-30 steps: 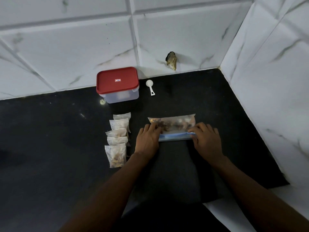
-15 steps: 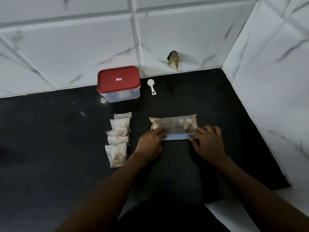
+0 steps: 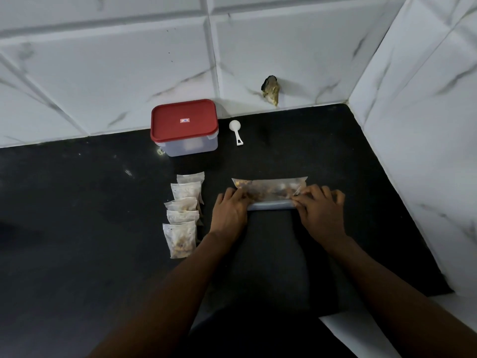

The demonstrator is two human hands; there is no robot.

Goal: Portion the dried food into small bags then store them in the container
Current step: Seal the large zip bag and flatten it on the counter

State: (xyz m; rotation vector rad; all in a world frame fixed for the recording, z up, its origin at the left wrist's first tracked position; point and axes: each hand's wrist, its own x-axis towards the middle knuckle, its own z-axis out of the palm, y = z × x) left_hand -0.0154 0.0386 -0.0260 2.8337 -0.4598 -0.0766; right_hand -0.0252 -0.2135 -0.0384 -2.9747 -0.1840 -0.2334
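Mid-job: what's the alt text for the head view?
The left hand and right hand grip the ends of a large clear plastic bag of dried food on a black countertop. Left of it lie five small clear filled bags in a column; behind are a closed red-lidded clear plastic container and a white plastic scoop.

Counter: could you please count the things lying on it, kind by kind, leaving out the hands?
small filled bags: 5
large bag: 1
container with red lid: 1
white scoop: 1
Total: 8
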